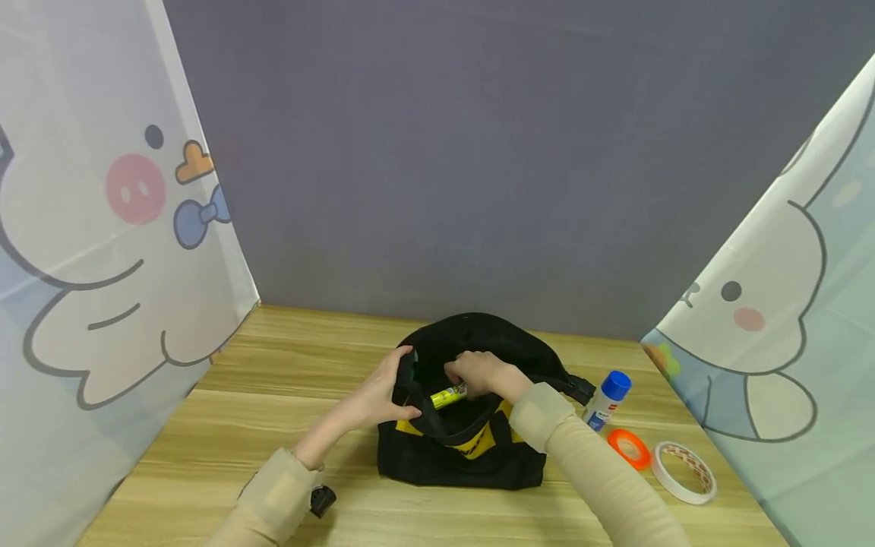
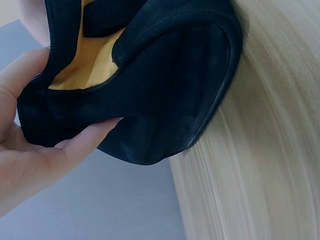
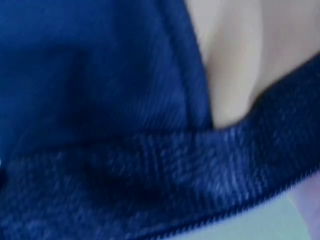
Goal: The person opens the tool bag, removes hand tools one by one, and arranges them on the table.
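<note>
A black and yellow zip bag [image 1: 465, 471] stands on the wooden table with its mouth open. At the bag's left edge, my left hand [image 1: 383, 391] pinches the black zip rim, thumb on one side and fingers on the other; the left wrist view shows this hold on the fabric [image 2: 150, 100] closely. Reaching into the opening from the right, my right hand [image 1: 481, 372] has curled fingers at the end of a yellow printed tube [image 1: 447, 396]. Its fingertips are partly hidden. Dark bag fabric [image 3: 115, 90] fills most of the right wrist view.
Right of the bag are a clear bottle with a blue cap [image 1: 617, 386], an orange tape roll [image 1: 615, 436] and a white tape roll [image 1: 664, 472]. A small black object [image 1: 323, 501] lies by the left wrist, partly covered. A grey panel [image 1: 437, 167] stands behind the table.
</note>
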`<action>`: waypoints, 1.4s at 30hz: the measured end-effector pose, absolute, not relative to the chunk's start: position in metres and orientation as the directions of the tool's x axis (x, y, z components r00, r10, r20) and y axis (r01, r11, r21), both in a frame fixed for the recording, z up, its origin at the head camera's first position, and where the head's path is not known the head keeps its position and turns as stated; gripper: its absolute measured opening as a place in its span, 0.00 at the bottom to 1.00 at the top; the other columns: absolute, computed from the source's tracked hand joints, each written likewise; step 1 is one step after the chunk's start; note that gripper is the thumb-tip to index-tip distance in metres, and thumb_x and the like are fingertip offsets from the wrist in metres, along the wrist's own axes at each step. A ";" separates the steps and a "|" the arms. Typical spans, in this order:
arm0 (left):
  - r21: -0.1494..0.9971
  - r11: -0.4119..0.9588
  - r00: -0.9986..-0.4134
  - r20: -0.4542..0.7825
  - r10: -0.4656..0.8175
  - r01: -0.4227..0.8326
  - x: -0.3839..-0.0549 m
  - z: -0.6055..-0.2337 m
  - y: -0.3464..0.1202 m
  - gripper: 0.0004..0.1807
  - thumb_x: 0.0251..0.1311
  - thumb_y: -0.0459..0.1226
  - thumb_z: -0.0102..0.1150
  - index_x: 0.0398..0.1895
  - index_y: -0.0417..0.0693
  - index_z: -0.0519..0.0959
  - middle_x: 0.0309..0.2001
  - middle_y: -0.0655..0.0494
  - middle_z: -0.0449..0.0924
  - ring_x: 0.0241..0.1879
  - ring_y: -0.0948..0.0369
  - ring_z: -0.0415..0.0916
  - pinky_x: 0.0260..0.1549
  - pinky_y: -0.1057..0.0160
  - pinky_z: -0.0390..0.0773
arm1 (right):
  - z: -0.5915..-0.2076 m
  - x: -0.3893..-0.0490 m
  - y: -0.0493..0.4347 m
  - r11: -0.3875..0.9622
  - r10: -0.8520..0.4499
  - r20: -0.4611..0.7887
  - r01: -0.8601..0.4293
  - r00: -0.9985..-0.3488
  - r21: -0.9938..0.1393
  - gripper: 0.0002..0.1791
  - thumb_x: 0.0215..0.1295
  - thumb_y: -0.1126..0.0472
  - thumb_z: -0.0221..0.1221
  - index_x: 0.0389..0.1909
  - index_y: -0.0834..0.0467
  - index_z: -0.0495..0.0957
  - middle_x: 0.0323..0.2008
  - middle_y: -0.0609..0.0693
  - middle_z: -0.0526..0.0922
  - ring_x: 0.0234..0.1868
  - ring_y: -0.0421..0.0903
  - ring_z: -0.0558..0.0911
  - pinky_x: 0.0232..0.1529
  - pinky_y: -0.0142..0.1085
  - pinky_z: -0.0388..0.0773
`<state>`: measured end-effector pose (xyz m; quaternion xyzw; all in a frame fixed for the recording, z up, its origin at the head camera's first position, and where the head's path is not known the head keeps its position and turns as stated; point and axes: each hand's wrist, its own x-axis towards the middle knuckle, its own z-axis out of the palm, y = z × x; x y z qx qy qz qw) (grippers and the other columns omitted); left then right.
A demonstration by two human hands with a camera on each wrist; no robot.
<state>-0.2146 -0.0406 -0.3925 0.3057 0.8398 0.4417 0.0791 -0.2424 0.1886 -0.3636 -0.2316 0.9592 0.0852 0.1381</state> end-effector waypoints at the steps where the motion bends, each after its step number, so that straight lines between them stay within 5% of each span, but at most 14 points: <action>1: 0.789 0.425 -0.801 0.137 0.583 0.444 -0.214 -0.393 -0.040 0.56 0.53 0.38 0.73 0.78 0.41 0.45 0.77 0.36 0.47 0.75 0.41 0.53 0.68 0.37 0.62 | -0.362 -0.242 0.190 0.879 -0.419 -0.300 -0.466 -0.857 0.103 0.14 0.56 0.63 0.71 0.33 0.48 0.74 0.33 0.45 0.75 0.28 0.41 0.70 0.31 0.33 0.70; 20: 0.775 0.430 -0.802 0.158 0.577 0.462 -0.215 -0.395 -0.040 0.56 0.52 0.37 0.74 0.77 0.40 0.46 0.76 0.35 0.49 0.74 0.40 0.55 0.69 0.38 0.62 | -0.323 -0.225 0.219 0.870 -0.491 -0.107 -0.494 -0.864 -0.001 0.17 0.52 0.65 0.73 0.37 0.51 0.74 0.35 0.48 0.77 0.31 0.43 0.71 0.34 0.37 0.76; 42: 0.782 0.423 -0.795 0.149 0.587 0.459 -0.215 -0.394 -0.041 0.56 0.53 0.38 0.73 0.77 0.41 0.45 0.76 0.33 0.46 0.75 0.38 0.52 0.69 0.36 0.60 | -0.279 -0.194 0.254 0.877 -0.480 -0.009 -0.480 -0.877 0.006 0.16 0.54 0.67 0.70 0.41 0.53 0.76 0.37 0.50 0.78 0.29 0.43 0.71 0.28 0.33 0.69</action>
